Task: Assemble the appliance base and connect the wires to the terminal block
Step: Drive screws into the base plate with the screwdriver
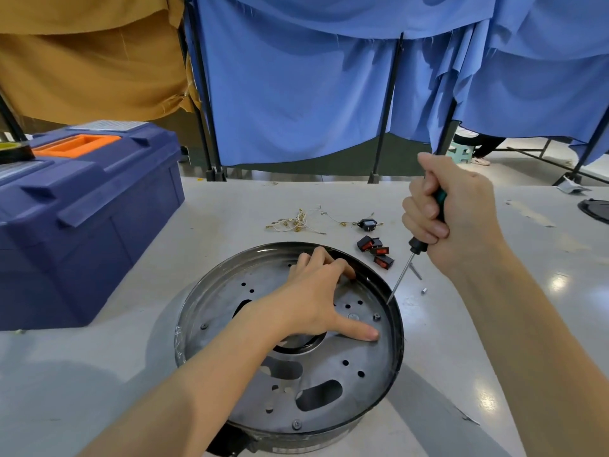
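Your left hand [313, 298] presses flat, fingers spread, on the appliance base [290, 351] at table centre; your right hand [454, 219], at two o'clock, fists the screwdriver [416, 249], tip at the rim.

No text I can read here. The toolbox [82, 209] has a pale sticker [108, 126] on its lid, but the print is too blurred to make out. The base [393, 328] has a pale strip [296, 451] low on its near wall. It could be a label, I can't tell. No brands, numbers or signs are legible.
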A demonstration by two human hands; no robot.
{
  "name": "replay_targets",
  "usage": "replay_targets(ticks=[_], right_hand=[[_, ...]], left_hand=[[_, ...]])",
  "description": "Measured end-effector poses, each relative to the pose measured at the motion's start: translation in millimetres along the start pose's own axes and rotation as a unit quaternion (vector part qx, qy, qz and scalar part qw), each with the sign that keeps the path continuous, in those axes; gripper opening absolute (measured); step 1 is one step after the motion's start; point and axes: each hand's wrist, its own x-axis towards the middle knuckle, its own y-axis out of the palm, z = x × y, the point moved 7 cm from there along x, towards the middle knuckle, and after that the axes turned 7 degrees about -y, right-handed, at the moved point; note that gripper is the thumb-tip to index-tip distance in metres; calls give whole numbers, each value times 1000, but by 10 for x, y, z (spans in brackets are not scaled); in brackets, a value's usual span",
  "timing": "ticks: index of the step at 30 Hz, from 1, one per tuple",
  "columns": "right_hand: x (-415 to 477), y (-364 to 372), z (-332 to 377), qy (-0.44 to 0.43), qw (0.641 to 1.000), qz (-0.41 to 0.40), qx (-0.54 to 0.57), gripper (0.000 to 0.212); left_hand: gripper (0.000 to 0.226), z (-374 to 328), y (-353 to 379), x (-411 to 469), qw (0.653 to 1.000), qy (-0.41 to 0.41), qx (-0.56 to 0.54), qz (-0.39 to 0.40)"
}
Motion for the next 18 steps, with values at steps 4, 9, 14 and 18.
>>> replay_targets(ticks=[4, 9, 14, 18], right_hand=[[12, -32, -147, 22, 1000, -10, -6, 43], [24, -44, -225, 25, 1000, -6, -6, 43], [22, -47, -260, 31, 999, -7, -10, 41], [6, -15, -259, 31, 999, 1, -16, 42]], left_hand=[[90, 4, 0, 7, 1000, 0, -2, -5], [91, 12, -5, 6, 1000, -3, 1, -6], [90, 7, -8, -4, 1000, -7, -1, -4], [90, 7, -9, -9, 1000, -9, 3, 0]])
